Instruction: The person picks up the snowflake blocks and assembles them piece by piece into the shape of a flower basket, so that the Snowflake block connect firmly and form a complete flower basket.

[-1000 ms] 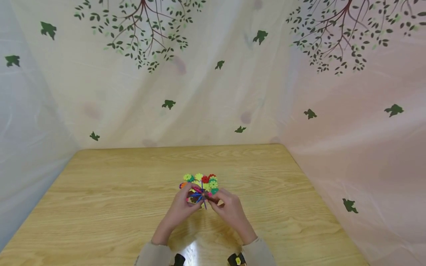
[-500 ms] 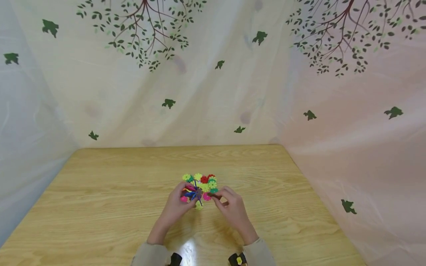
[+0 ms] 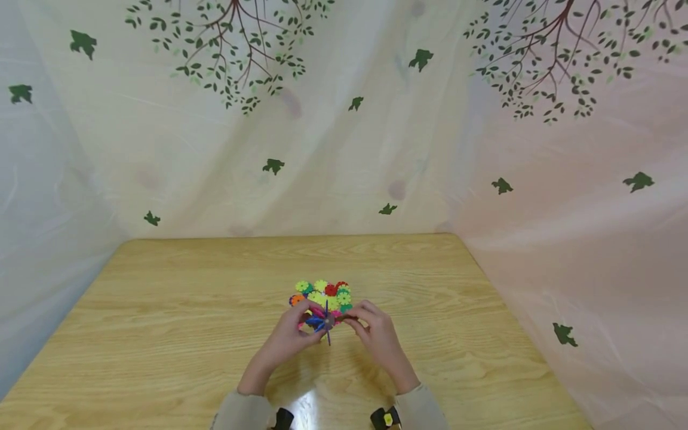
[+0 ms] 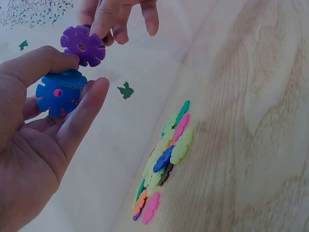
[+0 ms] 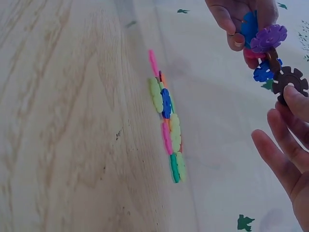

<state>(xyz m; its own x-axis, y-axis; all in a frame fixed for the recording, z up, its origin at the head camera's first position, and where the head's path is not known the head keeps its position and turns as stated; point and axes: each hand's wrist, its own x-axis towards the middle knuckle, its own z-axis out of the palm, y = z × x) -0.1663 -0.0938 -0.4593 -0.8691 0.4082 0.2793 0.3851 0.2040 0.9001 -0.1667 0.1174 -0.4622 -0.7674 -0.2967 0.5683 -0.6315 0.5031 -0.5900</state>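
My left hand (image 3: 283,334) holds a cluster of slotted, flower-shaped plastic discs off the table. A blue disc (image 4: 58,96) lies between its thumb and fingers in the left wrist view, and a purple disc (image 4: 83,46) sticks out beyond the thumb tip. Pink, dark blue and brown parts of the cluster show in the right wrist view. My right hand (image 3: 379,337) pinches a dark brown disc (image 5: 288,83) by thumb and fingers. That disc is right beside the cluster; whether their slots interlock I cannot tell.
Several loose discs lie in a pile just beyond the hands, among them yellow-green discs (image 3: 321,298), a red disc (image 3: 331,289) and an orange disc (image 3: 297,300). The wooden table (image 3: 172,310) meets a pale curtain (image 3: 322,197) printed with leaves and birds.
Half a second ago the cluster had shifted left, away from the brown disc. Now my left hand has brought it back right and slightly nearer me, beside the disc. Both hands keep their hold.
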